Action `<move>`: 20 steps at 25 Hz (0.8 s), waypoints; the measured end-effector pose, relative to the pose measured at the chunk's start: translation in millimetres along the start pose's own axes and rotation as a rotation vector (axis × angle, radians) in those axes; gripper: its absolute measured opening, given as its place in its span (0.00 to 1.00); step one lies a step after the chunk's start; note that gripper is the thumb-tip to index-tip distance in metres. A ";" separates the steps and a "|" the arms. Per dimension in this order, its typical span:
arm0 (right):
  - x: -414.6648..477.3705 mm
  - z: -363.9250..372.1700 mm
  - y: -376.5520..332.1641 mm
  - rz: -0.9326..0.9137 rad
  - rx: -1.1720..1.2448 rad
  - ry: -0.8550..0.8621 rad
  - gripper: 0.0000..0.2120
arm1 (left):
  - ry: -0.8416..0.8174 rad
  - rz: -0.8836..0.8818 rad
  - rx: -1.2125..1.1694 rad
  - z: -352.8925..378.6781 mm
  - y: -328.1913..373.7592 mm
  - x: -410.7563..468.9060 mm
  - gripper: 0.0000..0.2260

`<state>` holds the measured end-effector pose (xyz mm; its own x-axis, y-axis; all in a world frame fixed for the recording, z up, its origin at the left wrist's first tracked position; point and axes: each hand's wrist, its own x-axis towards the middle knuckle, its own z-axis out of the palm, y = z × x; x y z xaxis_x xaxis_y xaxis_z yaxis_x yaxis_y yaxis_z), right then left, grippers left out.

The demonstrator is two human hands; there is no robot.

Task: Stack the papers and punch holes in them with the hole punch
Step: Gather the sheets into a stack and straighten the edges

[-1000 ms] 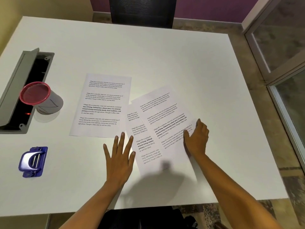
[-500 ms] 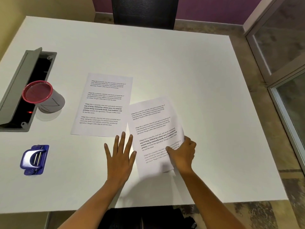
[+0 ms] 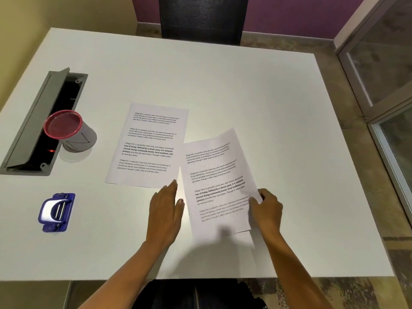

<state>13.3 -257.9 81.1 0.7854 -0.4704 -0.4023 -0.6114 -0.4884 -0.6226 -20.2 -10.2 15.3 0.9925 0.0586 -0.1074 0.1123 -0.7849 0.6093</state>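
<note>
A printed sheet (image 3: 149, 146) lies flat in the middle of the white table (image 3: 278, 108). To its right, a small pile of printed sheets (image 3: 214, 181) lies tilted, with a lower sheet's corner showing at the bottom right. My right hand (image 3: 266, 210) pinches the pile's lower right edge. My left hand (image 3: 166, 208) lies flat, fingers together, against the pile's left edge and just below the single sheet. The blue and white hole punch (image 3: 56, 211) sits at the near left, away from both hands.
A red-rimmed mesh pen cup (image 3: 69, 130) stands beside an open grey cable hatch (image 3: 42, 121) at the left. A dark chair back (image 3: 200, 18) stands at the table's far side. Glass panels (image 3: 383, 85) run along the right.
My right hand slid the fanned right-hand sheets together into one pile and now grips its right edge. My left hand closed its spread fingers and moved up against the pile's left edge.
</note>
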 end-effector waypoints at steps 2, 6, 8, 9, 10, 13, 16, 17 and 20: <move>-3.0 -12.8 -10.2 -0.080 0.046 0.050 0.07 | 0.089 -0.064 -0.175 -15.0 5.4 3.8 0.22; -5.2 -24.9 -35.4 -0.103 0.224 0.063 0.07 | 0.315 -0.183 -0.225 -48.8 -5.6 26.6 0.16; -5.6 -18.1 -48.9 -0.105 0.325 0.024 0.05 | 0.369 -0.254 -0.314 -68.4 -15.8 41.5 0.14; -5.2 -9.6 -55.1 -0.098 0.371 -0.004 0.05 | 0.401 -0.329 -0.437 -78.7 -18.6 49.0 0.13; -4.7 2.3 -62.0 -0.087 0.402 -0.039 0.04 | 0.440 -0.400 -0.546 -89.3 -22.7 56.5 0.13; -3.3 49.0 -82.5 -0.055 0.427 -0.121 0.02 | 0.456 -0.565 -0.536 -117.1 -35.5 77.3 0.17; -2.2 96.2 -102.0 -0.042 0.419 -0.181 0.04 | 0.389 -0.673 -0.443 -132.0 -47.4 94.8 0.17; -2.0 109.0 -107.0 -0.030 0.408 -0.196 0.05 | 0.392 -0.677 -0.429 -133.7 -49.8 99.6 0.16; 0.4 137.2 -120.7 0.010 0.336 -0.223 0.06 | 0.399 -0.585 -0.306 -128.8 -59.9 112.6 0.13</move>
<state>100.6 -98.3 64.0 0.8038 -0.2846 -0.5223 -0.5826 -0.1995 -0.7879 91.1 122.9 67.9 0.7034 0.6750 -0.2225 0.5744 -0.3556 0.7373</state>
